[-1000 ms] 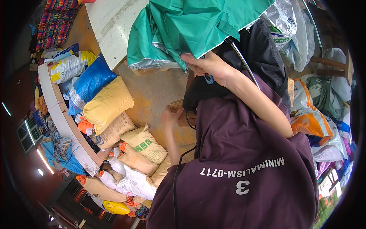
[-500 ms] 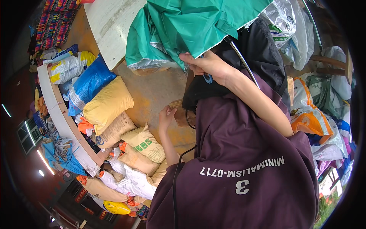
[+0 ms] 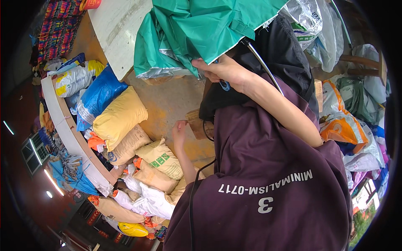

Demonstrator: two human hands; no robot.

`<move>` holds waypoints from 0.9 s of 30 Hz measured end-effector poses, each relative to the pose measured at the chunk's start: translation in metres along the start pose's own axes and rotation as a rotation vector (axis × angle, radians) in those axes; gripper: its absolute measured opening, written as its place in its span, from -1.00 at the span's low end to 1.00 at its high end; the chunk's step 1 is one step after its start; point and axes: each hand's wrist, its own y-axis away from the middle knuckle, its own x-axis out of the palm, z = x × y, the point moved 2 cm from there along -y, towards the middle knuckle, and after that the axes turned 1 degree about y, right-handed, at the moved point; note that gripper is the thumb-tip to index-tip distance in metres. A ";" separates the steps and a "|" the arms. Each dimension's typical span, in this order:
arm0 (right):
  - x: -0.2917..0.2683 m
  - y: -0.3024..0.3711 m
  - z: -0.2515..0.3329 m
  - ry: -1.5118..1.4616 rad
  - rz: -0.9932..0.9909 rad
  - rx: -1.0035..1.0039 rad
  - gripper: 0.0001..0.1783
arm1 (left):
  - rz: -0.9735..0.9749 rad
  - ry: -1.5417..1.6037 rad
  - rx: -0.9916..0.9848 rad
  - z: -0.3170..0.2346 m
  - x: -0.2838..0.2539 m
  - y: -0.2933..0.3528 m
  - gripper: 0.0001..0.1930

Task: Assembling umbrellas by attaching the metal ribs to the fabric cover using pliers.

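A green cloth (image 3: 201, 29) with a silvery underside spreads over my lap and the table's edge. My right hand (image 3: 224, 72) pinches its near edge between thumb and fingers. A small blue loop (image 3: 225, 85), like the handle of thread snips, shows under that hand's palm. A thin metal rod (image 3: 264, 65) with a black end runs beside my right forearm, from the cloth's edge. Lower and to the left, apart from the cloth, my left hand (image 3: 179, 133) hangs beside a wooden block (image 3: 197, 123). Its fingers are curled together, and what they hold, if anything, is too small to make out.
A pale tabletop (image 3: 119, 33) lies at the upper left, with a red cup (image 3: 90, 4) beyond. Stuffed sacks, including a yellow one (image 3: 121, 117) and a blue one (image 3: 100, 96), pile up at left. Plastic bags (image 3: 347, 121) crowd the right. A black cord (image 3: 191, 209) crosses my shirt.
My left hand has moved slightly left and down, away from the wooden block. The right hand keeps its pinch on the cloth, and the view has shifted a little.
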 end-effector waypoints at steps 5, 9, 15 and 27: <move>-0.004 -0.002 -0.003 0.019 0.013 0.014 -0.60 | -0.076 0.051 -0.072 0.016 -0.011 -0.007 -0.82; -0.002 -0.003 -0.004 0.021 0.016 0.021 -0.59 | -0.106 -0.055 0.029 0.022 -0.015 -0.010 -0.83; -0.009 -0.004 -0.007 0.006 -0.005 0.006 -0.56 | -0.238 -0.323 0.199 -0.075 -0.004 0.000 -0.87; 0.003 0.008 0.007 0.077 -0.133 -0.105 -0.54 | -0.348 -0.451 1.226 -0.325 0.055 0.007 -0.73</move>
